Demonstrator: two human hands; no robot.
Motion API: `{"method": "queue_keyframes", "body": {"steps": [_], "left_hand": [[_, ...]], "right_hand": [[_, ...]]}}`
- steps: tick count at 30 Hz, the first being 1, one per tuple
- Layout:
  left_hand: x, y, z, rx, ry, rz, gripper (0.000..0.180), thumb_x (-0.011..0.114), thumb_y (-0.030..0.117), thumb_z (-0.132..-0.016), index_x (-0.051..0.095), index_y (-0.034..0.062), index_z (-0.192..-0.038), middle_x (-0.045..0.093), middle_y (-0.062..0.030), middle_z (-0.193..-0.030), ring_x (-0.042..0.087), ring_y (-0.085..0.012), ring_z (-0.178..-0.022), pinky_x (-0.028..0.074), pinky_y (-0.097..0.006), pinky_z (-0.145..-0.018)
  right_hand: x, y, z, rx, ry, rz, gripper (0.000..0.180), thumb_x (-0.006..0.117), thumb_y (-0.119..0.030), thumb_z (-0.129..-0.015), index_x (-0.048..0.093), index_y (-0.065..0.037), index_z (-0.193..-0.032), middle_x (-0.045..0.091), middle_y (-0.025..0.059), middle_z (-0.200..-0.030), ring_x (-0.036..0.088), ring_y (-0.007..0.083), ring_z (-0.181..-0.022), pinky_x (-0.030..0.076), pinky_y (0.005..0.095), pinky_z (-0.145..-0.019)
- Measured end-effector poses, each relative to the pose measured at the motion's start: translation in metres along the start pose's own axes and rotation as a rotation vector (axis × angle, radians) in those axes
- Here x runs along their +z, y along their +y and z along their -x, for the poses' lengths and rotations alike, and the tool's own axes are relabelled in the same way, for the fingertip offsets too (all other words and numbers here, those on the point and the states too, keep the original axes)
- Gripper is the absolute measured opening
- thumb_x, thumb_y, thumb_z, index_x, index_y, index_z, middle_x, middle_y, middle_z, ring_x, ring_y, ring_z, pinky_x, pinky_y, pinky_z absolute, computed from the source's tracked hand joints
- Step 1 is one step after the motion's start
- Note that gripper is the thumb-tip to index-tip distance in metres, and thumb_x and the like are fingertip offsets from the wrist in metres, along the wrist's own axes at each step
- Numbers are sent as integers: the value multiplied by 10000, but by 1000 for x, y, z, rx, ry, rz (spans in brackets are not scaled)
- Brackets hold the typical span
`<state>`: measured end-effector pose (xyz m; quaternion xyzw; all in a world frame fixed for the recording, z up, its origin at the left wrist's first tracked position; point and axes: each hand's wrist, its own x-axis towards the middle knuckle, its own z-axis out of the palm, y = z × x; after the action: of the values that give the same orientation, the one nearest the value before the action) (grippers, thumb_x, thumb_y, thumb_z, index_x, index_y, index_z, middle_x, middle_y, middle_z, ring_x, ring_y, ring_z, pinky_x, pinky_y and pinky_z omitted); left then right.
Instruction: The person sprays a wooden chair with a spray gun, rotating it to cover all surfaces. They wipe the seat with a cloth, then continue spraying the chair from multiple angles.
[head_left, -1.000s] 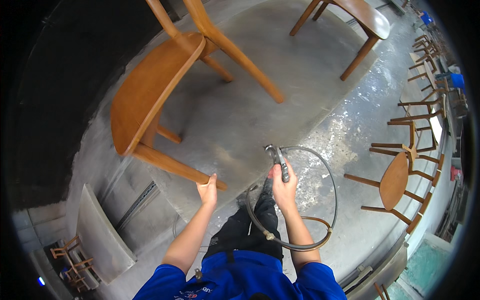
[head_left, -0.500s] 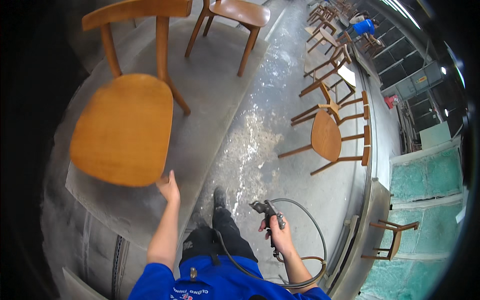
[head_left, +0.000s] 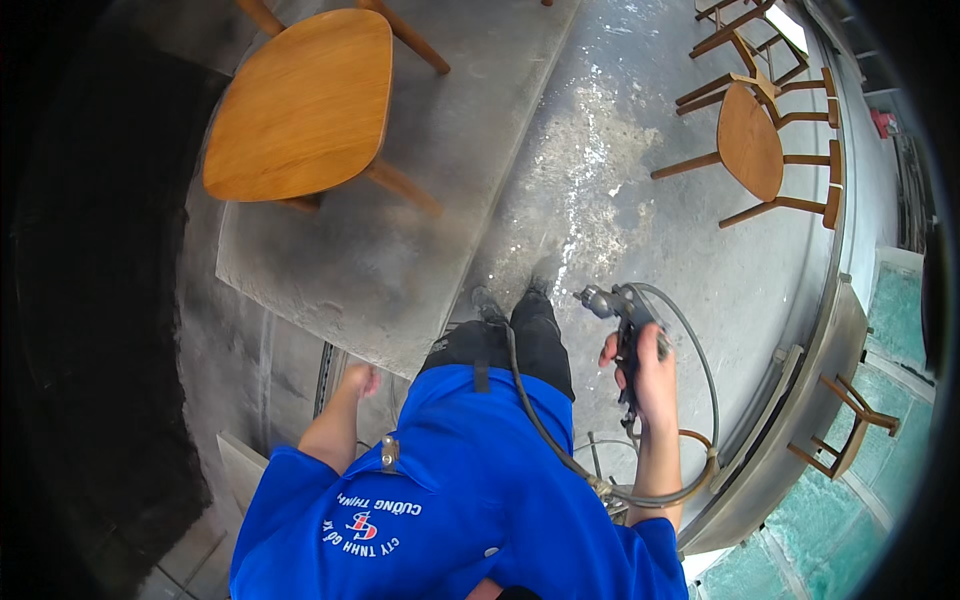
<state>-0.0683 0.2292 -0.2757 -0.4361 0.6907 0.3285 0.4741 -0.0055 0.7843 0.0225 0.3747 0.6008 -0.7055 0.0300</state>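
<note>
My right hand [head_left: 652, 378] is wrapped round the handle of a dark spray gun [head_left: 628, 345], its metal nozzle pointing left. From the gun a grey hose [head_left: 708, 370] loops down past my forearm and across my waist. My left hand [head_left: 360, 381] hangs beside my hip with its fingers curled in, and nothing shows in it. Ahead of it, apart from the hand, stands a wooden chair [head_left: 305, 105] with a rounded orange-brown seat; its backrest is cut off by the upper edge.
The chair stands on a grey slab [head_left: 400, 240] whose edge runs close to my feet. Across the concrete floor, at right, are several wooden chairs, one with a brown oval seat [head_left: 750, 142]. Another small chair [head_left: 848, 428] is at the far right by green panels [head_left: 830, 520].
My left hand has drawn back from the chair seat to my side, its fingers now curled. The view has tilted down. My right hand keeps hold of the spray gun.
</note>
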Motion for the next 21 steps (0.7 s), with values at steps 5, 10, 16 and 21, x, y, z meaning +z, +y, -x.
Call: {"method": "queue_keyframes", "body": {"steps": [5,10,16,21], "left_hand": [[-7,-18,19,-58,15,67,214,513,205,-966,603,66,-1102,695,-83,-997,668,-217,-877,537,-391,-794],[4,36,36,187,48,212,242,515,209,-965,586,46,-1130,701,-119,-1036,680,-229,-899,540,-389,-791],[66,95,62,257,20,245,225,511,202,-971,585,44,-1113,704,-131,-1033,693,-231,-924,549,-376,-759],[123,116,96,156,103,287,208,503,199,-979,587,46,-1092,705,-119,-1003,697,-216,-885,567,-352,-734]], "right_hand": [[-12,-3,-26,137,103,186,511,419,-510,-1061,624,-42,-1042,641,37,-729,615,97,-636,403,224,-454],[-32,-56,-21,-18,-132,-139,802,374,-768,-927,577,6,-966,635,106,-780,669,188,-699,454,235,-474],[-44,-106,-101,-23,-331,2,810,356,-784,-925,569,-4,-984,616,110,-748,635,187,-636,385,215,-428],[-51,-138,-218,53,-347,176,544,433,-564,-1038,574,-60,-890,663,69,-755,642,125,-642,398,219,-438]]}}
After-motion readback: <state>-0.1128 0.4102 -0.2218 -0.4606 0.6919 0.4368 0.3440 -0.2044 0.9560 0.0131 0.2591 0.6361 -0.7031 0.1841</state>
